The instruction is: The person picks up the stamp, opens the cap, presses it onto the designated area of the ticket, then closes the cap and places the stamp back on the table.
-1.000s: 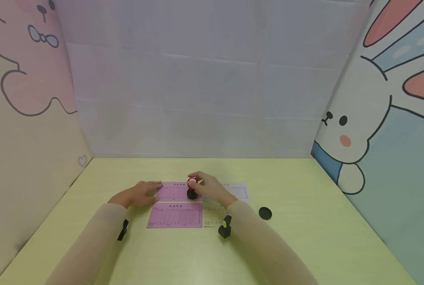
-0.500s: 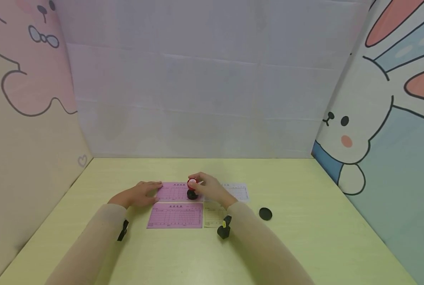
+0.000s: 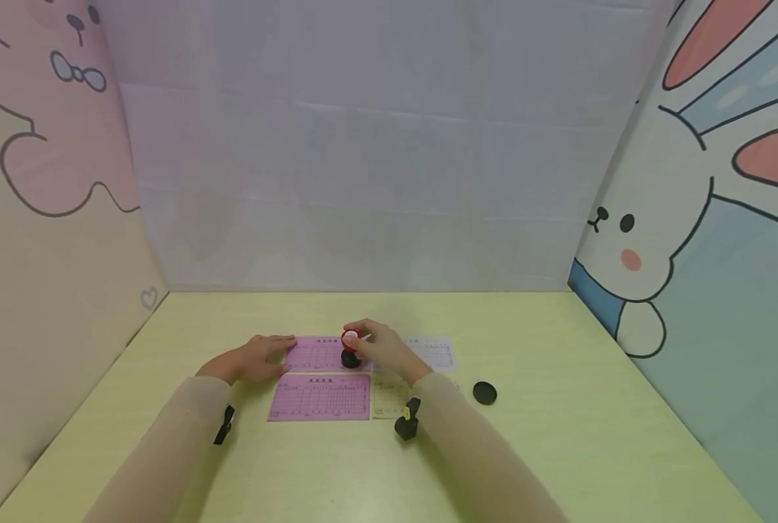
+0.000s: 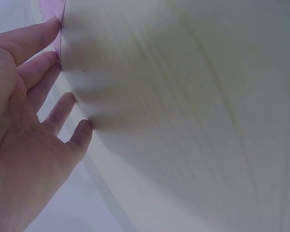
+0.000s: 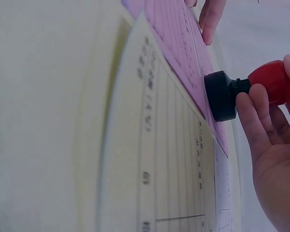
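Note:
My right hand [image 3: 389,350] grips the red handle of a stamp [image 5: 272,83] with a round black base. In the right wrist view that base stands on the upper pink form [image 3: 313,354], near its right end. My left hand [image 3: 253,359] rests at the left edge of the same form, fingers spread. Its fingertips [image 4: 52,28] touch the pink paper and the table in the left wrist view. Below lies a second pink form [image 3: 319,397]. A yellow form [image 3: 387,398] and a white form [image 3: 434,354] are partly hidden by my right arm.
A round black cap [image 3: 484,393] lies on the pale yellow table [image 3: 558,450], right of the forms. Each sleeve carries a black strap; the right one holds a small black device [image 3: 407,421]. A white sheet [image 3: 362,160] hangs behind the table, with cartoon-printed walls at both sides.
Both hands keep their places, with the stamp still on the upper pink form. The right wrist has shifted very slightly. The whole head view has moved a little.

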Demonstrator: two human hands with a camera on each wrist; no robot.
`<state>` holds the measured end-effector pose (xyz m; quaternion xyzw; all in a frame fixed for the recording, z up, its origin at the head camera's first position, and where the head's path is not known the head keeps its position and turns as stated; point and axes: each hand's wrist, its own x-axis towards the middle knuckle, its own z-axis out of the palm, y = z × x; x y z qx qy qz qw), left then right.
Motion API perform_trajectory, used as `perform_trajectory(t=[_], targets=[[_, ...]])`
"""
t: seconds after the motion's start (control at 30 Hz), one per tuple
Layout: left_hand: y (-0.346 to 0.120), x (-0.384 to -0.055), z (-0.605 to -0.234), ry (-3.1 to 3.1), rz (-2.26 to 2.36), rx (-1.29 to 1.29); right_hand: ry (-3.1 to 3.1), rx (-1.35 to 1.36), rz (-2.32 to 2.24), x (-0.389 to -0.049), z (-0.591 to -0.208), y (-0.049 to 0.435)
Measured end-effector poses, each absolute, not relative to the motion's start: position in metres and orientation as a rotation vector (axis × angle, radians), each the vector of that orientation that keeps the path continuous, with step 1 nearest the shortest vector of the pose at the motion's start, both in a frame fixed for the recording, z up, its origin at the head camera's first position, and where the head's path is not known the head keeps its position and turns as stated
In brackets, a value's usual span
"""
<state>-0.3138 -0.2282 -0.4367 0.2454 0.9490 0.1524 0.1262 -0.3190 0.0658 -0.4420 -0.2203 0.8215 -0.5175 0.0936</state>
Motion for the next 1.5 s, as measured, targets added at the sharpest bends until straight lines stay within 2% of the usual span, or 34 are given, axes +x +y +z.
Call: perform_trajectory(t=[0.5,1.5], targets=[[-0.228,-0.312,-0.435,2.765,0.432,0.712,2.574,-0.737,-1.402,-0.314,-0.435,0.061],[-0.227,-0.311,-0.434,2.769,0.440,0.746,2.642,-0.658,-1.285,-0.312,-0.434,0.056]])
